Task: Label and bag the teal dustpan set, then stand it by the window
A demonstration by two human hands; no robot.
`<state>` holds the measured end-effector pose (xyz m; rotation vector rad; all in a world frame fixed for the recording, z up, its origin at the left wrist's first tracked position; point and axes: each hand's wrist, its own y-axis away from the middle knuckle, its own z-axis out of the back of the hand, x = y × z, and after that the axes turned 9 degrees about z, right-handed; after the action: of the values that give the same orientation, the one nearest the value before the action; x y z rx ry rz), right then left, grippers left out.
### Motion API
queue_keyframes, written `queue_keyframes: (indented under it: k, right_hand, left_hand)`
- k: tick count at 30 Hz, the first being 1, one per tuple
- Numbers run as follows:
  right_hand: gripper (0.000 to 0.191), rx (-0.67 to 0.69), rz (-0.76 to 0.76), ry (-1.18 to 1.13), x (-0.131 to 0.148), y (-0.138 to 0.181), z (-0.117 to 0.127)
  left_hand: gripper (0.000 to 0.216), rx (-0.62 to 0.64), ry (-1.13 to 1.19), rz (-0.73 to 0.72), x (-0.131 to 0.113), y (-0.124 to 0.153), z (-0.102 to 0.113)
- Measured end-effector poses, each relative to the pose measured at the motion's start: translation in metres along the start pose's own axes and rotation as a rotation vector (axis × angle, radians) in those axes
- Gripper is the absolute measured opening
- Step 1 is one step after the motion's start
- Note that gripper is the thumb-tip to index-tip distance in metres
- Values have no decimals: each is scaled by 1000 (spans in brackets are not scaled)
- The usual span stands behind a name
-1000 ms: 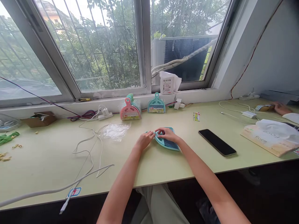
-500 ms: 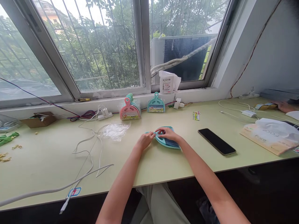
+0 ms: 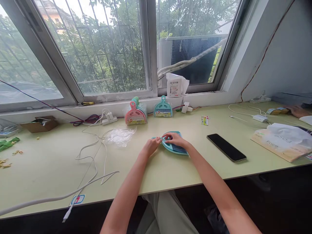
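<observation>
Both hands meet on the teal mini dustpan (image 3: 175, 148), which lies flat on the pale green surface (image 3: 156, 172). The right hand (image 3: 175, 139) is curled over its handle end, gripping it; the left hand (image 3: 151, 147) pinches the handle tip. Just right of the dustpan lies a black phone (image 3: 226, 148); behind it, a pink dustpan stack (image 3: 135, 115).

Bare desk (image 3: 170, 172) lies along the front edge. Cables (image 3: 94, 159) sprawl over the left half; a bag (image 3: 119, 136) and dustpans (image 3: 136, 113) crowd the back edge; a phone (image 3: 226, 148) lies right of centre.
</observation>
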<state>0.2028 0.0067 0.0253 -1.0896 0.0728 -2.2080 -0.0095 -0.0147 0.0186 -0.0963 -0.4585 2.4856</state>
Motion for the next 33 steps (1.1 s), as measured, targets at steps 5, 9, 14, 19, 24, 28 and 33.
queue_keyframes:
  k: [5, 9, 14, 19, 24, 28, 33]
  right_hand:
    - [34, 5, 15, 5, -3, 0, -1]
    - [36, 5, 4, 28, -3, 0, -1]
    - [36, -11, -6, 41, -2, -1, -1]
    - [37, -65, -6, 76, 3, 0, -2]
    - [36, -219, -17, 98, 13, 0, 0]
    - [31, -319, -45, 131, 18, -1, 1]
    - [32, -451, -71, 139, 19, -2, 1]
  left_hand:
    - [31, 53, -44, 1, -2, -1, 1]
    - [35, 95, -58, -2, -5, -1, 3]
    - [40, 65, -3, 12, -1, 0, 3]
    - [34, -91, 15, -6, 4, 0, 1]
    - [37, -460, 145, 150, 3, -2, 5]
    - [39, -628, 448, 243, 3, -5, 12]
    - [22, -552, 793, 356, 9, -11, -2]
